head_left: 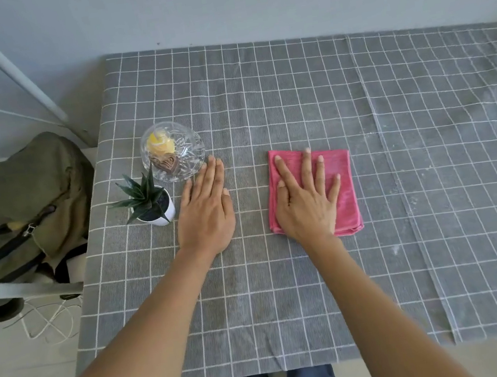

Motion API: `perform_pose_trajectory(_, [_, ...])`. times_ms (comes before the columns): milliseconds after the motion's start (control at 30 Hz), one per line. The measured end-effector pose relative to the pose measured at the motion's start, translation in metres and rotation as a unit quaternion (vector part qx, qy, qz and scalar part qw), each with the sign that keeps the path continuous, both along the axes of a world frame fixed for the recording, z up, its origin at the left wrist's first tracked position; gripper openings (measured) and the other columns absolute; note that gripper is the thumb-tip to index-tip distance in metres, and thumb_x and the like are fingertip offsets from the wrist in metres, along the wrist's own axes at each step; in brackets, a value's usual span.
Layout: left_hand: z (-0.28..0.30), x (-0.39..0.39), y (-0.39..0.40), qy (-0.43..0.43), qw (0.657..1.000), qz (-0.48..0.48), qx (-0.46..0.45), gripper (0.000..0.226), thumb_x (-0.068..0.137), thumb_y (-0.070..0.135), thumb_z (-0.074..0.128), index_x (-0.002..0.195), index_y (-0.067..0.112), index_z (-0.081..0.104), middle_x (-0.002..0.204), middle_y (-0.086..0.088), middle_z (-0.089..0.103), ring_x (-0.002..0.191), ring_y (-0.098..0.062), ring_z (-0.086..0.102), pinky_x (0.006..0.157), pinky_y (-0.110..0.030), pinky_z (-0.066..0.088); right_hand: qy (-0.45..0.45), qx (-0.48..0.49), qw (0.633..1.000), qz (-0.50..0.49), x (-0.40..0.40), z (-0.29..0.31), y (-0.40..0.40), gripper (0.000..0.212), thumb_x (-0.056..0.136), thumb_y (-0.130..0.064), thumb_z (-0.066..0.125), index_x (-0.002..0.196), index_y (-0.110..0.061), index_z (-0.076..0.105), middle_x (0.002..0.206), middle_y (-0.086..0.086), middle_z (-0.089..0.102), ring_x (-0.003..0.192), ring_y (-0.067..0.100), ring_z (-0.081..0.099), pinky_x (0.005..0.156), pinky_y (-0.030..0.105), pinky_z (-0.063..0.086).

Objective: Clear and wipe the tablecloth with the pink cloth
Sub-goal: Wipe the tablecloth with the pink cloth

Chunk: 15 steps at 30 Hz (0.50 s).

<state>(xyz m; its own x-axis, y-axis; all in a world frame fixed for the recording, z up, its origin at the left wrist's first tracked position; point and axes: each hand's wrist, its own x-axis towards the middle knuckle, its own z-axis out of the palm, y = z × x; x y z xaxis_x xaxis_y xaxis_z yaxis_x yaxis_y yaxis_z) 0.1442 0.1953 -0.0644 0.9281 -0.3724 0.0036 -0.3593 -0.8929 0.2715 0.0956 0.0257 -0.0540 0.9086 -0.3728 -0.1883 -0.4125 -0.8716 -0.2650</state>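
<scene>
A grey tablecloth [325,105] with a white grid covers the table. The folded pink cloth [344,180] lies flat near the middle. My right hand [307,202] rests palm down on it with fingers spread. My left hand [205,207] lies flat on the bare tablecloth to the left, fingers together, holding nothing. Just left of that hand stand a small potted plant [149,200] in a white pot and a cut-glass bowl [174,151] with a yellow item and a brown item inside. The fingertips of my left hand almost reach the bowl's rim.
An olive backpack [23,202] sits on a chair left of the table. White cables [47,321] lie on the floor below it. A white shelf frame [21,77] leans at the upper left. The wall runs along the table's far edge.
</scene>
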Motion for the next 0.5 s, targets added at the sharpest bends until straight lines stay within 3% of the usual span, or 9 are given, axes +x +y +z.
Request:
perform_pose_trajectory(167, [0.000, 0.000, 0.000, -0.002, 1.000, 0.002, -0.006, 0.057, 0.098, 0.031, 0.009, 0.153, 0.017, 0.001, 0.159, 0.004, -0.006, 0.144, -0.004, -0.009, 0.119, -0.030, -0.007, -0.022, 0.001, 0.994, 0.108, -0.007, -0.002, 0.022, 0.051, 0.098, -0.046, 0.006, 0.147, -0.052, -0.006, 0.159, -0.003, -0.020, 0.145, 0.020, -0.023, 0.114, 0.049, -0.020])
perform_pose_trajectory(367, [-0.001, 0.001, 0.000, -0.007, 1.000, 0.004, -0.005, 0.057, 0.097, 0.031, 0.009, 0.153, 0.017, 0.002, 0.159, 0.005, -0.005, 0.143, -0.004, -0.008, 0.118, -0.029, -0.008, 0.002, -0.009, 1.000, 0.005, -0.003, -0.002, -0.010, 0.051, 0.099, -0.046, 0.008, 0.148, -0.051, -0.006, 0.161, -0.001, -0.016, 0.147, 0.022, -0.018, 0.115, 0.052, -0.016])
perform_pose_trajectory(500, [-0.001, 0.000, 0.000, -0.012, 1.000, 0.003, -0.001, 0.055, 0.100, 0.029, 0.013, 0.153, 0.017, 0.002, 0.159, 0.004, -0.005, 0.143, -0.004, -0.008, 0.118, -0.029, -0.008, -0.008, -0.008, 0.998, 0.069, -0.010, 0.000, 0.024, 0.053, 0.097, -0.048, 0.003, 0.148, -0.048, -0.010, 0.159, -0.002, -0.019, 0.146, 0.022, -0.021, 0.114, 0.052, -0.019])
